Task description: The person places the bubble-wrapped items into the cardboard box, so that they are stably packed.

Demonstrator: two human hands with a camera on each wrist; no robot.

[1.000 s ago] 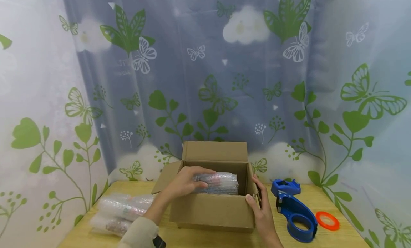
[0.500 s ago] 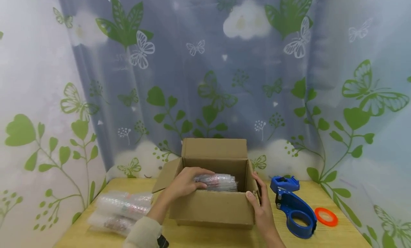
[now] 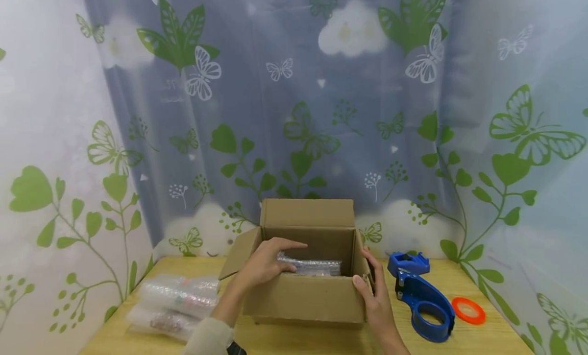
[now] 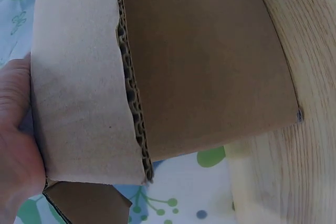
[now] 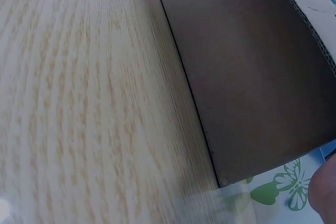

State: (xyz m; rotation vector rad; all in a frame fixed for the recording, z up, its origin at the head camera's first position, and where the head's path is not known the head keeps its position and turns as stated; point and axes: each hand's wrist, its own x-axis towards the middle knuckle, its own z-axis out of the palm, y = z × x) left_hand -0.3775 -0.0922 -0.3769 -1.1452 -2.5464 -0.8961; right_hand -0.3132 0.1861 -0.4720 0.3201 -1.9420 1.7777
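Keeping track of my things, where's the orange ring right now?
In the head view, the orange ring lies on the table at right, just right of the larger blue tape dispenser, with the cardboard box farther left.

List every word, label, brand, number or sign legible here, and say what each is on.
No text is readable.
Patterned backdrop: faint pale marks at upper left, perhaps lettering, too blurred to read.
Bubble-wrapped packages on the table: coloured patches under the wrap, unreadable.
Package in the box: nothing legible.
Cardboard box: no print on the sides shown.
Blue tape dispenser: no legible label.
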